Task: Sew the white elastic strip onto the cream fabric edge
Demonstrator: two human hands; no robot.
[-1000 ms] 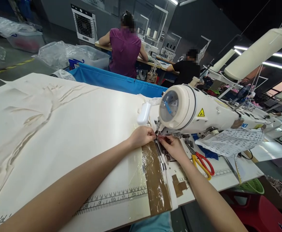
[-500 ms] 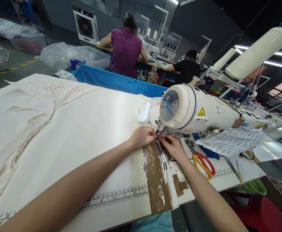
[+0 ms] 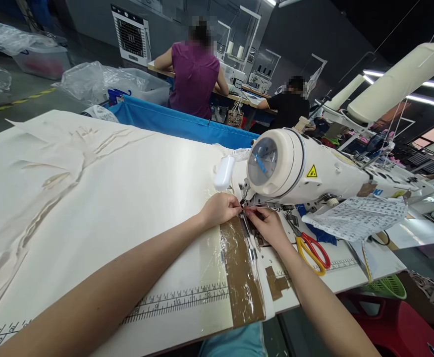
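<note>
A white sewing machine [image 3: 306, 166] lies over the right half of the table. My left hand [image 3: 222, 208] is at the needle area from the left, thumb and fingers pinched together. Close beside it, my right hand [image 3: 268, 224] reaches in from the right, its fingertips also pinched. The fingertips nearly meet just below the presser foot; what they hold is too small to make out. Brown tape [image 3: 239, 267] under clear film runs from my left hand to the table's front edge. A white rounded case [image 3: 224, 172] sits beyond my left hand.
Red-and-yellow-handled scissors [image 3: 311, 253] lie right of my right forearm, near a printed sheet [image 3: 358, 218]. Cream fabric [image 3: 53, 173] is spread on the left. Behind the table hangs a blue cloth bin [image 3: 180, 116]. Two people sit at machines farther back.
Both hands stay at the needle area with almost no visible movement. The whole view has shifted very slightly.
</note>
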